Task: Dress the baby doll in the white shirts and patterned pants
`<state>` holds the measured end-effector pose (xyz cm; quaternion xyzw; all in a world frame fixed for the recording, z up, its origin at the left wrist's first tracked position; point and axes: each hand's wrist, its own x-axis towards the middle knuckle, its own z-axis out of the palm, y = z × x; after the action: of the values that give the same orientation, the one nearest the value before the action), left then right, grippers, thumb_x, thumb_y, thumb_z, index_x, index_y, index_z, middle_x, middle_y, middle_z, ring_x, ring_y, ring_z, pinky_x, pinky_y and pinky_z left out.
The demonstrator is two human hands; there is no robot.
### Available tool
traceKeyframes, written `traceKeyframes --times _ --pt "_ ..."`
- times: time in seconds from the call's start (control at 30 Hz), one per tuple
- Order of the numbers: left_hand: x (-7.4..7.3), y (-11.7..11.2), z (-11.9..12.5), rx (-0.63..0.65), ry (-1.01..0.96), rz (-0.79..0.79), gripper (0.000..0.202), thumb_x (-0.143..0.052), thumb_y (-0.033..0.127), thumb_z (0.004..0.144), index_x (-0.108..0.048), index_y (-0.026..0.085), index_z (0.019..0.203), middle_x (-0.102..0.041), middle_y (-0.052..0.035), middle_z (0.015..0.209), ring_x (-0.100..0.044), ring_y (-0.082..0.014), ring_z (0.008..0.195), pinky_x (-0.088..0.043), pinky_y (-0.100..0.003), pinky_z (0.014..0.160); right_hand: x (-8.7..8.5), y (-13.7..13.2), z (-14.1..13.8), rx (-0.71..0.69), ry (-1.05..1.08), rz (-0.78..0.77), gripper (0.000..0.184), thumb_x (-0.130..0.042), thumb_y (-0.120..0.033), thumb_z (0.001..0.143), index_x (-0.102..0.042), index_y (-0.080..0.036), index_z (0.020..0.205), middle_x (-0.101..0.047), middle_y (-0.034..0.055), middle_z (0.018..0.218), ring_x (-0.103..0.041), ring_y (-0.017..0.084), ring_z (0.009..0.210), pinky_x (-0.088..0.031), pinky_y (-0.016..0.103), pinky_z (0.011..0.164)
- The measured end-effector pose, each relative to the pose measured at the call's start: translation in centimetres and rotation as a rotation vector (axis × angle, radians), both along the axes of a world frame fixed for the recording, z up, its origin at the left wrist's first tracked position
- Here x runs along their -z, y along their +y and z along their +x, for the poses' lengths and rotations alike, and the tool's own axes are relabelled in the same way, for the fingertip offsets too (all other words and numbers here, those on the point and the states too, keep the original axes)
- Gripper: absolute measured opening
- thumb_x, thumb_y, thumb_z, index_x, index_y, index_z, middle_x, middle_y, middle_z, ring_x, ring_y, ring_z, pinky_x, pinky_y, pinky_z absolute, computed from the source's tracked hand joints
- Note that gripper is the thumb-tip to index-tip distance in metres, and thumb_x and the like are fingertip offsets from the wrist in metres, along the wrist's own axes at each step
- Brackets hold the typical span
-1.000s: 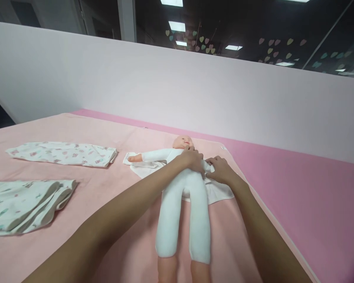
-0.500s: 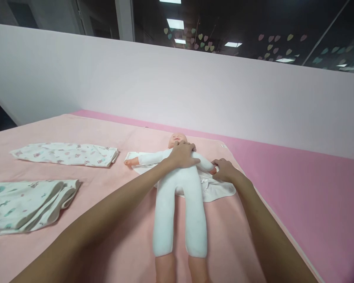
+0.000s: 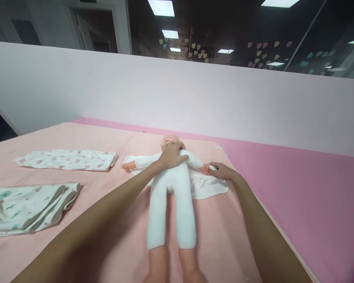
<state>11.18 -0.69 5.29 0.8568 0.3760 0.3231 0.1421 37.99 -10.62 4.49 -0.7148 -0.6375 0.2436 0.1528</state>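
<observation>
A baby doll (image 3: 174,179) with a white cloth body lies on its back, legs toward me. Beneath its trunk and arms a white baby shirt (image 3: 208,186) is spread out. My left hand (image 3: 172,155) lies across the doll's upper chest below its chin, with the fingers stretched out and the thumb apart. At the doll's hand on the right, my right hand (image 3: 221,171) has its fingers closed on white cloth of the shirt, against the doll's fingers. The exact grip is partly hidden. The doll's other arm stretches out to the left over the shirt.
Two folded printed baby garments lie on the left, a farther one (image 3: 66,160) and a nearer one (image 3: 32,208). A pale pink sheet (image 3: 120,243) covers the pink surface (image 3: 297,188). A white wall panel (image 3: 177,94) stands behind, below dark glass.
The view has tilted up and shifted slightly, so the doll appears a little farther left. My left hand stays on the chest; my right hand stays at the doll's hand.
</observation>
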Motion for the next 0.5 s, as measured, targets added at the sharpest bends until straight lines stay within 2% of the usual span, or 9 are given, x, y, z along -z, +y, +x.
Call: traceKeyframes --times 0.1,0.2,0.3,0.37,0.5 --pt "-0.1 0.3 -0.8 0.01 -0.057 -0.021 0.027 -0.063 0.039 0.077 -0.063 0.022 0.099 -0.072 -0.0049 0.109 -0.062 -0.0281 0.106 -0.045 -0.045 0.102 0.2 -0.1 0.4 -0.002 0.031 -0.016 0.037 -0.066 -0.037 0.085 -0.073 -0.028 0.12 -0.073 0.0028 0.097 -0.065 0.019 0.078 -0.052 0.028 0.069" --pt "-0.2 0.3 -1.4 0.033 -0.111 -0.036 0.029 -0.062 0.039 0.078 -0.061 0.022 0.102 -0.072 -0.0045 0.113 -0.063 -0.0266 0.106 -0.046 -0.042 0.101 -0.6 -0.4 0.4 -0.01 0.034 -0.031 0.045 -0.072 -0.038 0.083 -0.071 -0.03 0.128 -0.072 0.0054 0.112 -0.068 0.02 0.087 -0.054 0.029 0.074" --pt "-0.2 0.0 -1.3 0.055 -0.103 -0.035 0.034 -0.066 0.038 0.077 -0.061 0.022 0.106 -0.071 -0.0062 0.119 -0.061 -0.0286 0.113 -0.045 -0.044 0.105 -2.5 -1.3 -0.1 -0.012 0.047 0.052 0.068 -0.085 -0.046 0.074 -0.065 -0.028 0.137 -0.066 0.0114 0.131 -0.066 0.028 0.111 -0.056 0.034 0.086" --pt "-0.1 -0.4 -0.8 0.079 -0.076 -0.032 0.036 -0.067 0.038 0.078 -0.062 0.021 0.11 -0.07 -0.0077 0.124 -0.06 -0.0299 0.117 -0.044 -0.045 0.107 -4.3 -2.2 -0.5 -0.046 0.122 0.147 0.079 -0.087 -0.049 0.074 -0.059 -0.025 0.144 -0.064 0.0138 0.137 -0.064 0.029 0.118 -0.056 0.036 0.091" --pt "0.1 -1.3 -0.6 0.178 -0.05 -0.024 0.039 -0.057 0.037 0.089 -0.063 0.022 0.124 -0.068 -0.0085 0.133 -0.058 -0.0292 0.126 -0.043 -0.045 0.112 -7.2 -4.1 -0.7 -0.167 0.285 0.234 0.065 -0.075 -0.05 0.087 -0.055 -0.032 0.147 -0.06 0.0088 0.144 -0.064 0.025 0.12 -0.055 0.036 0.097"
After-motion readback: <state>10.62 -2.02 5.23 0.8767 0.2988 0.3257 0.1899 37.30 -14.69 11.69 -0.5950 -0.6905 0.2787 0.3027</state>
